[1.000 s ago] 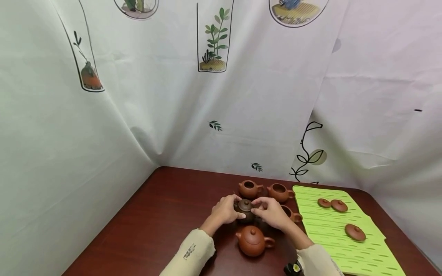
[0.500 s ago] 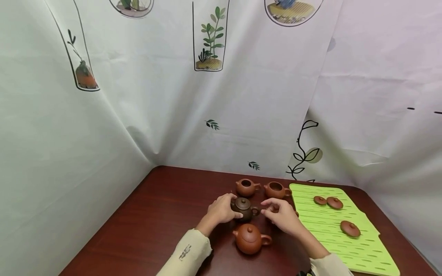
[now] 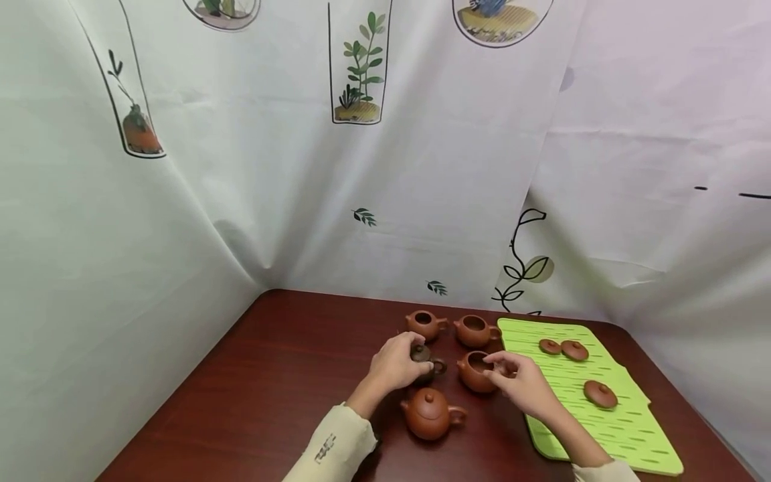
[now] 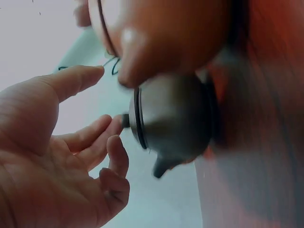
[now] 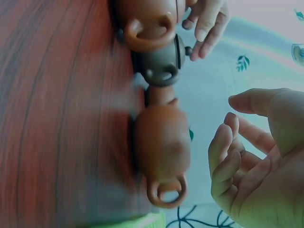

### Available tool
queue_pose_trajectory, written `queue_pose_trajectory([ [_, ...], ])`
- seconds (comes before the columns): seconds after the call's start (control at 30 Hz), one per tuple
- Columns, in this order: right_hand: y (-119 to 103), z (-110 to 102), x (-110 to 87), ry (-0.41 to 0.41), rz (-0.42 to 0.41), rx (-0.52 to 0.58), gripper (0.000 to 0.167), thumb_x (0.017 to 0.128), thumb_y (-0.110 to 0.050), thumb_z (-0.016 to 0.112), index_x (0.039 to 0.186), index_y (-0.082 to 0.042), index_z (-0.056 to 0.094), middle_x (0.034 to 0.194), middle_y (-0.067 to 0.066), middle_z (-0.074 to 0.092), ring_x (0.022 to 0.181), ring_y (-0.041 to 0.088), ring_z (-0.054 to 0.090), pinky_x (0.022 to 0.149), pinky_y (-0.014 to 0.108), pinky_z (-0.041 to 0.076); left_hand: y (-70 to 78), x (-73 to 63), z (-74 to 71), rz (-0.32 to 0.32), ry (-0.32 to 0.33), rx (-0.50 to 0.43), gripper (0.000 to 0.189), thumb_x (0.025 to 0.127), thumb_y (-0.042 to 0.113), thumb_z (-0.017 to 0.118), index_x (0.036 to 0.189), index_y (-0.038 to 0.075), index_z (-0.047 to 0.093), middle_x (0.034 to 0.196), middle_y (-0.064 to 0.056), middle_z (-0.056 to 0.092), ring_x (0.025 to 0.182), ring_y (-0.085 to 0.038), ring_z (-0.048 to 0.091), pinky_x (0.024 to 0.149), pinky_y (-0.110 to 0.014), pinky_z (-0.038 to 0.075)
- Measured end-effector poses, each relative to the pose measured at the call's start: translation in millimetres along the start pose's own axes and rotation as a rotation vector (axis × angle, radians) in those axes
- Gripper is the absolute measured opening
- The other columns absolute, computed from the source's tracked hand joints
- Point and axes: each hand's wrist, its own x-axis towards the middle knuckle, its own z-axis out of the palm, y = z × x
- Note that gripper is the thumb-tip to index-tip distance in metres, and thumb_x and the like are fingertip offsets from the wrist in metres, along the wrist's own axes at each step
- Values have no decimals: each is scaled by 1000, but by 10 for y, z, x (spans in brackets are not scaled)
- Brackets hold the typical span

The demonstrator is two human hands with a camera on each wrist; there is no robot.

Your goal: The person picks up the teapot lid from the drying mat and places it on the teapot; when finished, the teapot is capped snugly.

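A dark brown teapot [image 3: 424, 376] with its lid on stands mid-table, partly covered by my left hand [image 3: 394, 365]. In the left wrist view that hand's thumb and fingers are spread apart, with fingertips [image 4: 107, 121] close to the lid knob of the dark teapot [image 4: 175, 116]. My right hand [image 3: 524, 385] hovers by a lidless reddish-brown teapot [image 3: 472, 380], overlapping its handle side. Its fingers are loosely bent with nothing between them, as the right wrist view shows. Nearest me stands a lidded reddish-brown teapot [image 3: 426, 418], handle to the right.
Behind the dark teapot are two more lidless teapots, one on the left [image 3: 423, 325] and one on the right [image 3: 472, 331]. On the right, a light green mat [image 3: 578, 422] bears three loose lids, the nearest a reddish-brown lid [image 3: 600, 394]. Printed cloth [image 3: 421, 201] hangs behind the table.
Both hands were at the dark teapot. My right hand has moved off it to the right, over the lidless teapot. My left hand has loosened from the dark teapot's side and now lies over it.
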Motion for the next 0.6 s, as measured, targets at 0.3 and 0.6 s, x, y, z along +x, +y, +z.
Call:
queue_pose_trajectory([
  [0.3,60,-238,-116,61,5,-71,23,91,-12,72,111,-2,71,74,10,66,56,11,52,50,25,42,214,-36,83,57,-34,-109,36,86,33,79,118,22,68,113,4,67,105,-21,63,81,-45,51],
  [0.6,90,-432,-241,127,49,-90,26,91,-11,70,115,0,69,75,7,66,54,19,56,47,28,41,427,-68,191,61,-71,-155,38,85,35,80,119,21,68,112,11,67,106,-20,61,82,-43,49],
])
